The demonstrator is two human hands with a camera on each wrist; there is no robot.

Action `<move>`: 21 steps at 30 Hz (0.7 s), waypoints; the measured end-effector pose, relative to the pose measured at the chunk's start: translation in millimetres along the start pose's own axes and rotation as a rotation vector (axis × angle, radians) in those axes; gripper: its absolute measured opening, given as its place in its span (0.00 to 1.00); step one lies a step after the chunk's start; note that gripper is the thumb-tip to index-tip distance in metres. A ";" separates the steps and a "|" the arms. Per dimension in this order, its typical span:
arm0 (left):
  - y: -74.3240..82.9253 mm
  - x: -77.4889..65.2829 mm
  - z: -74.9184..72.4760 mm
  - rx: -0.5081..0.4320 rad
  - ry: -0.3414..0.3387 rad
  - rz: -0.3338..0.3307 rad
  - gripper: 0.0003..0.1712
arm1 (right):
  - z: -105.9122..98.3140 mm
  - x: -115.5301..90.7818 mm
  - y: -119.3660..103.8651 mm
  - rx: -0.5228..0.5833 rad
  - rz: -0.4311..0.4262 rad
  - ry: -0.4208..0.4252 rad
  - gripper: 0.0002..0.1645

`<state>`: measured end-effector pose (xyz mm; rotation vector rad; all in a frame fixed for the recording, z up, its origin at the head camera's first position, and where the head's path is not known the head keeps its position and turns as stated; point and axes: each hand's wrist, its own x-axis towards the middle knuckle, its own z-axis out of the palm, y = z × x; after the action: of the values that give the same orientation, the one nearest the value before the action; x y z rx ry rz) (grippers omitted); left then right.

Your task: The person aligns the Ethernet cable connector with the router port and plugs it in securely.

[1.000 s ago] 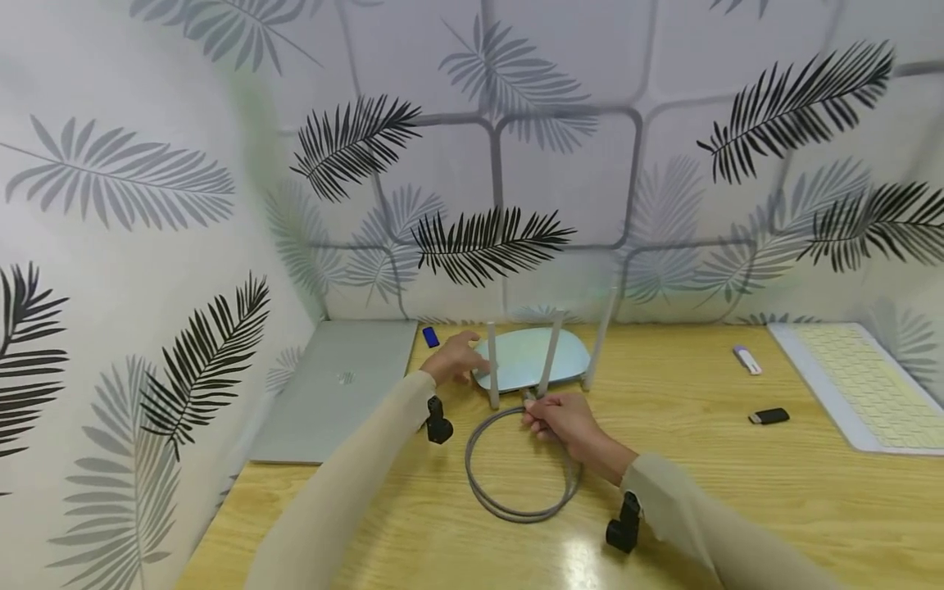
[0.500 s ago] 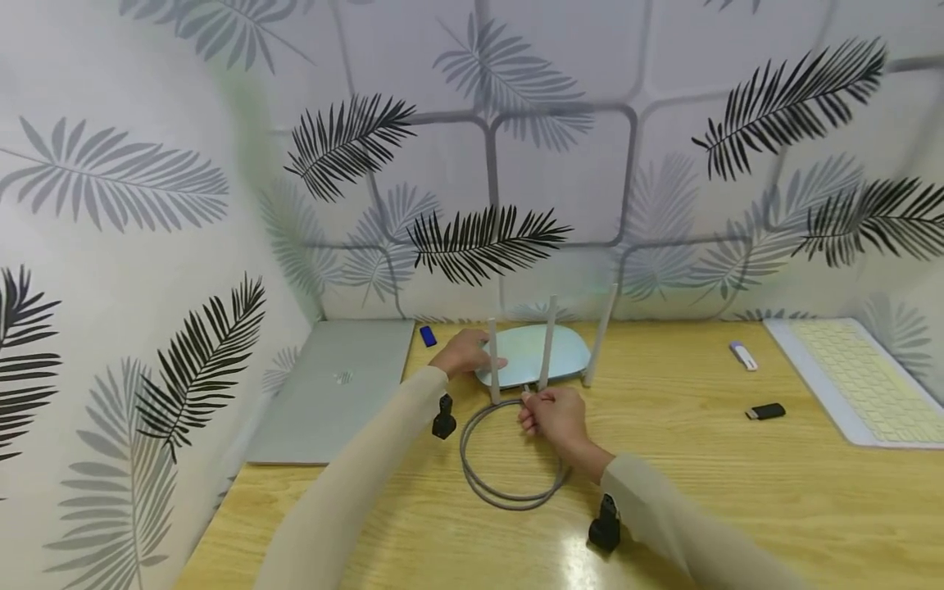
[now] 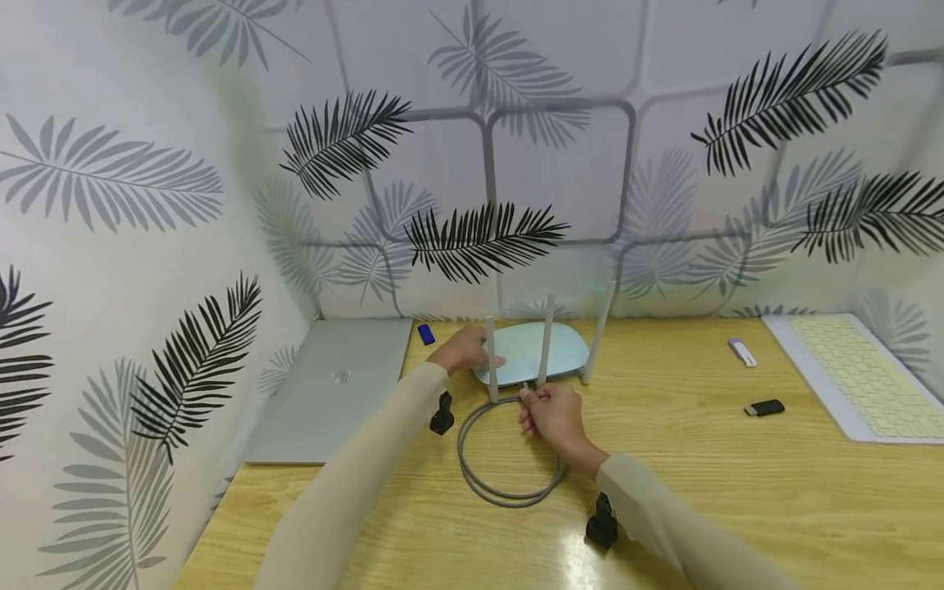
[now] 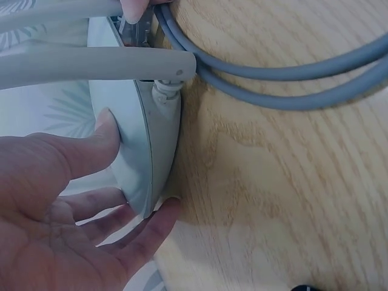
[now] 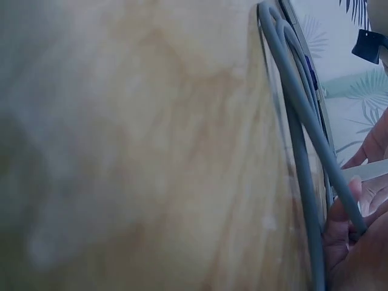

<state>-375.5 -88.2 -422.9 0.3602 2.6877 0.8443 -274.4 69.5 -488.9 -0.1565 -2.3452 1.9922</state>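
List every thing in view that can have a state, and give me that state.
Laptop: lid shut
Router: on the table, one end gripped by the left hand
Antennas: all three raised
Cable: looped
Plug: held at the router's near edge by the right hand; fully seated or not, cannot tell
Black USB stick: metal connector bare
Keyboard: lying flat

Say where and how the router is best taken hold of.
Probably by the router's rounded left end, from the left, thumb on top and fingers around the rim, as the left hand holds it. It narrows to a thin edge there, while the antennas stand along the near edge, where the right hand holds the cable.
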 end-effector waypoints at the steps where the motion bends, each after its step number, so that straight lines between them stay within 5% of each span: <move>1: 0.1 -0.8 -0.6 -0.003 0.000 0.000 0.22 | 0.8 -0.3 -0.2 -0.005 -0.009 0.006 0.14; 9: -1.3 0.1 -3.0 0.021 -0.012 0.008 0.23 | 0.5 0.7 -1.5 -0.091 -0.061 -0.005 0.14; 17: -0.6 -1.1 -2.0 0.014 -0.018 0.015 0.22 | -3.7 8.3 -1.0 -0.513 -0.230 -0.007 0.27; 21: -0.7 -1.3 -2.2 0.034 -0.020 0.026 0.22 | -3.5 8.8 -4.6 -0.651 -0.297 -0.010 0.24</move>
<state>-375.1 -90.3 -421.3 0.4102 2.6874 0.7986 -282.8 73.2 -484.0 0.1662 -2.7337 1.0594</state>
